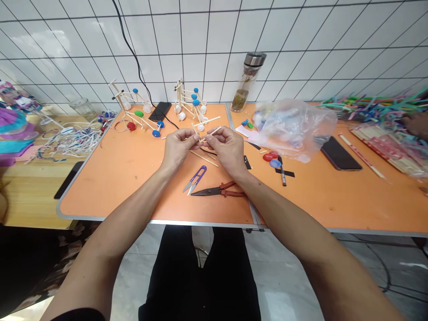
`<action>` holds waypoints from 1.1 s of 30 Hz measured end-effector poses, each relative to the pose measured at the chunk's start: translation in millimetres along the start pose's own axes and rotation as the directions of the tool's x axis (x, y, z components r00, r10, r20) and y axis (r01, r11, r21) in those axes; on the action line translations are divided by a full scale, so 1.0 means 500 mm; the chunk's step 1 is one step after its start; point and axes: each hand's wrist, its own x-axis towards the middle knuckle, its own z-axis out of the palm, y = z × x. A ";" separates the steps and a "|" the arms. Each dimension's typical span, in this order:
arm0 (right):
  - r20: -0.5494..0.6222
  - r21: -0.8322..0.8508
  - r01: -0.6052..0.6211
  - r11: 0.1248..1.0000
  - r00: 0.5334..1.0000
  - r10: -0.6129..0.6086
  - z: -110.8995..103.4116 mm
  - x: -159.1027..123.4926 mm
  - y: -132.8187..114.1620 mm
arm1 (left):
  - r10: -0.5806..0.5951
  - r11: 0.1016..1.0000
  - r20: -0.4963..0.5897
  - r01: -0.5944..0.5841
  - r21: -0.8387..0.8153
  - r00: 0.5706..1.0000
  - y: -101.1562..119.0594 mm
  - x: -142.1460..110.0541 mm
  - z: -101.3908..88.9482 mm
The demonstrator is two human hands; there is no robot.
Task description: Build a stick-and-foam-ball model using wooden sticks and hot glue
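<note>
My left hand [179, 146] and my right hand [228, 148] meet over the middle of the orange table, both closed in a pinch. Between the right fingers a thin wooden stick [214, 132] slants up to the right. The left fingertips grip another short stick [195, 129], and the sticks' ends come together between the hands; the exact joint is hidden by the fingers. Loose sticks [204, 158] lie beneath. Nearer me are purple thread snips [197, 179] with their blades apart, and red-handled long-nose pliers [214, 191] partly under my right forearm.
Behind stand two stick-built models with coloured bottle caps [156, 133]. A tea bottle [245, 82] leans near the plastic bag [294, 125]. Phones [341, 154], red and blue caps [274, 163] and a marker [283, 174] lie around. Another person's hand [416, 122] is at far right.
</note>
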 end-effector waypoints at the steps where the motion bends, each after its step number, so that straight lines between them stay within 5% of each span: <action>1: -0.002 0.004 0.004 1.000 1.000 -0.004 0.000 0.000 0.000 | 0.000 1.000 0.000 0.000 0.001 1.000 0.000 0.000 0.000; 33: -0.016 -0.002 0.002 1.000 1.000 -0.002 0.003 -0.002 0.002 | 0.012 1.000 -0.006 -0.012 -0.004 1.000 -0.002 -0.004 0.003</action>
